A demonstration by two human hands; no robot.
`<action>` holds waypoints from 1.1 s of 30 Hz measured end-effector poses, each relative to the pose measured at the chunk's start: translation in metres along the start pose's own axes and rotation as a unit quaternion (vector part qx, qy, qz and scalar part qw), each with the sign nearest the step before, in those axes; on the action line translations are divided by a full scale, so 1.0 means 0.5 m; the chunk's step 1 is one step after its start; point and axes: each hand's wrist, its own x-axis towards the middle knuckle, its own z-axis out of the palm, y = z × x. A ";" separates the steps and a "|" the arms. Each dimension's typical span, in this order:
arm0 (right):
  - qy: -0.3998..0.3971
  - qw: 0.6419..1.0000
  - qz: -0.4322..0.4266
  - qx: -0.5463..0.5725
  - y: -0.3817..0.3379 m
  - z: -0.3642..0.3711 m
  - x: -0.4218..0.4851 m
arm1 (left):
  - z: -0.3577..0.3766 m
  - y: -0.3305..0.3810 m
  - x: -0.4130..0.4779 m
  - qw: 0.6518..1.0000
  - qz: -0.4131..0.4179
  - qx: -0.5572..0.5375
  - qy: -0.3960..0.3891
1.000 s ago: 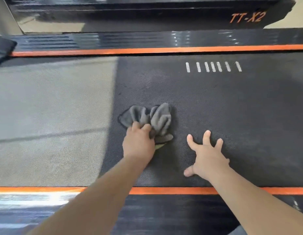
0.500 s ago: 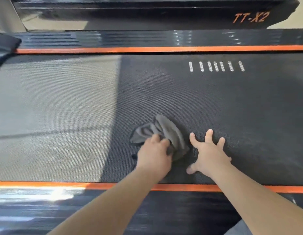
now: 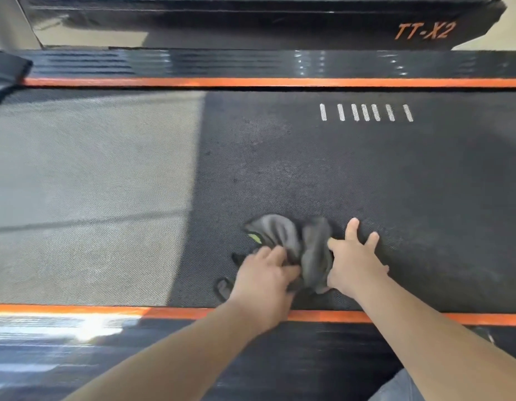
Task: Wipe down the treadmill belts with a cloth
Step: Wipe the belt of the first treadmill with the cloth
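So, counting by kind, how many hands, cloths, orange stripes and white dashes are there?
Hands: 2, the left hand and the right hand
Cloth: 1
Orange stripes: 2, the far stripe and the near stripe
White dashes: 7
Total: 12

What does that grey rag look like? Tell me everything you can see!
The crumpled dark grey cloth looks soft, bunched into folds, with a small yellow-green patch at its left edge. It lies on the black textured treadmill belt near the closer orange stripe. The left hand grips it, fingers curled into the folds; the right hand, fingers spread flat, touches its right side.
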 end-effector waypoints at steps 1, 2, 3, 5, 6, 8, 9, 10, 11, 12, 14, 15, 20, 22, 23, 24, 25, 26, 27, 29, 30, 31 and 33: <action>0.004 1.000 -0.004 0.000 0.001 0.001 -0.002 | 0.000 0.001 -0.009 0.999 0.047 0.005 -0.023; 0.002 1.000 -0.009 0.004 0.003 0.001 -0.002 | -0.009 -0.015 0.000 0.996 0.083 0.016 -0.032; -0.004 1.000 -0.012 0.010 0.004 0.001 -0.002 | -0.018 -0.042 0.018 0.994 0.097 0.047 -0.033; -0.012 1.000 -0.013 0.004 0.002 -0.003 -0.004 | -0.039 -0.098 0.060 0.992 0.040 0.113 -0.034; -0.015 1.000 -0.008 0.000 0.000 -0.004 -0.003 | -0.046 -0.114 0.077 0.992 -0.027 0.118 -0.023; -0.016 1.000 -0.004 -0.010 0.000 -0.002 0.000 | -0.039 -0.096 0.075 0.989 -0.135 0.056 0.018; -0.016 1.000 -0.003 -0.013 -0.001 -0.001 0.001 | -0.026 -0.068 0.055 0.989 -0.143 0.024 0.022; -0.016 1.000 0.000 -0.011 -0.001 0.000 0.004 | -0.010 -0.039 0.027 0.993 -0.114 -0.001 0.010; -0.014 1.000 0.002 -0.008 -0.001 0.000 0.005 | 0.000 -0.016 -0.004 0.998 -0.064 -0.022 -0.013; -0.009 1.000 0.002 -0.004 0.000 0.001 0.007 | 0.003 -0.005 -0.030 0.999 -0.007 -0.032 -0.035; -0.003 1.000 0.000 0.002 0.002 0.002 0.009 | -0.007 -0.019 -0.037 0.995 0.067 0.007 -0.069; -0.004 1.000 -0.001 0.004 0.004 0.003 0.009 | -0.012 -0.034 -0.021 0.993 0.086 0.045 -0.066; -0.028 1.000 0.000 0.001 0.002 -0.002 0.004 | -0.019 -0.039 0.047 0.991 -0.128 0.038 0.029; -0.023 1.000 0.005 0.002 0.000 0.000 0.005 | -0.004 0.004 0.019 0.989 -0.148 -0.020 0.017; -0.017 1.000 0.005 0.002 -0.001 0.001 0.005 | 0.000 0.024 0.002 0.992 -0.122 -0.042 -0.008; -0.009 1.000 0.003 0.000 -0.001 0.002 0.007 | 0.001 0.038 -0.013 0.993 -0.093 -0.062 -0.045; -0.002 1.000 0.003 -0.002 0.000 0.003 0.010 | -0.006 0.044 -0.019 0.991 -0.073 -0.069 -0.085; 0.001 1.000 0.003 -0.003 0.001 0.004 0.013 | -0.020 0.044 -0.015 0.989 -0.067 -0.059 -0.117; 0.002 1.000 0.002 -0.003 0.002 0.005 0.014 | -0.034 0.037 -0.002 0.987 -0.068 -0.032 -0.140; -0.008 1.000 0.002 -0.003 0.003 0.003 0.013 | -0.054 0.017 0.027 0.984 -0.072 0.018 -0.162; -0.018 1.000 0.003 0.001 0.002 -0.001 0.011 | -0.063 0.002 0.035 0.982 -0.077 0.028 -0.168; -0.025 1.000 0.003 0.002 0.000 -0.004 0.007 | -0.074 -0.021 0.036 0.981 -0.091 0.032 -0.167; -0.028 1.000 0.001 -0.008 -0.003 -0.004 0.007 | -0.096 -0.091 0.017 0.979 -0.134 0.048 -0.148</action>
